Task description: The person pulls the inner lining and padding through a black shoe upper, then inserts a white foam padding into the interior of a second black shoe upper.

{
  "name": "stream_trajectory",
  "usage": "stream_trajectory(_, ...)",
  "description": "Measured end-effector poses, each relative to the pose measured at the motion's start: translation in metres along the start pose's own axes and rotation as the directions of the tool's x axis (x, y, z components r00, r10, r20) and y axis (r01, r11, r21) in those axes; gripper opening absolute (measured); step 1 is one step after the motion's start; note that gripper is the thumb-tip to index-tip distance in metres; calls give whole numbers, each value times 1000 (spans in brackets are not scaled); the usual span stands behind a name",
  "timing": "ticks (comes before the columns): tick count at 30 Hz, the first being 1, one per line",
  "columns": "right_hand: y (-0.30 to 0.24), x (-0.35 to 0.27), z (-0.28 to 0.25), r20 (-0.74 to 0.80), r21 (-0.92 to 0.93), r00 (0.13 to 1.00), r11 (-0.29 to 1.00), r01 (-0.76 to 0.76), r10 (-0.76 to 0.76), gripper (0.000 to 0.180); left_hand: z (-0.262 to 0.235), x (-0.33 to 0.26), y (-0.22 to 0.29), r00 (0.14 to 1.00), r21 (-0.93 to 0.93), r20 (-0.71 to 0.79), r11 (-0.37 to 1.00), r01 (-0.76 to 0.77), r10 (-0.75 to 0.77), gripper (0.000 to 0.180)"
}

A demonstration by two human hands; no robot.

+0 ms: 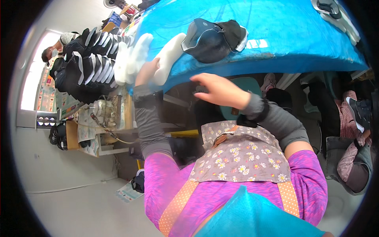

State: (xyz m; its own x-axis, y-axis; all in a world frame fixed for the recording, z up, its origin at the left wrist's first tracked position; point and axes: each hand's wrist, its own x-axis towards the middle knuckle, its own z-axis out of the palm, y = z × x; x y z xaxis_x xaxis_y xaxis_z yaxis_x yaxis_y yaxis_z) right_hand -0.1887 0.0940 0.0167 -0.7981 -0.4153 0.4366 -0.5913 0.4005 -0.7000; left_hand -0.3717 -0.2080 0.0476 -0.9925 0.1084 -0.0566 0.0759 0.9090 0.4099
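Observation:
My left hand (147, 72) reaches to the table's left end, its fingers closed on the near edge of a white foot-shaped piece (169, 58), perhaps a shoe sole. More white pieces (139, 53) of that shape lean together just left of it. My right hand (224, 91) hangs before the table's front edge, fingers apart, with nothing in it. Beyond it, black shoe uppers (209, 46) with pale linings lie on the blue table cover (268, 33), touching or nearly touching the white piece.
Rows of black-and-white shoe parts (94, 59) are stacked at the left, above a bench with a machine (103, 112). White soles with a dark upper (337, 19) lie at the table's far right. A person (56, 48) shows far left; another person's sleeve (349, 162) and a dark shoe (358, 112) appear right.

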Motion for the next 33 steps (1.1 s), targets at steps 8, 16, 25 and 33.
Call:
stream_trajectory(8,36,104,141,-172,83,977,990,-114,127,113,13,-26,5,966,-207,251,971,123,-69,35)
stream_trajectory(16,48,126,169,-294,334,878,901,-277,378,86,54,-38,-19,912,283,-313,943,-177,265,30)
stream_trajectory(25,-8,85,38,-188,672,965,741,-11,185,69,86,0,-106,838,-287,-529,958,-29,-133,42)
stream_trajectory(33,-46,5,-74,-192,774,975,628,79,114,76,64,-21,-33,641,-224,-767,949,-223,-30,46)
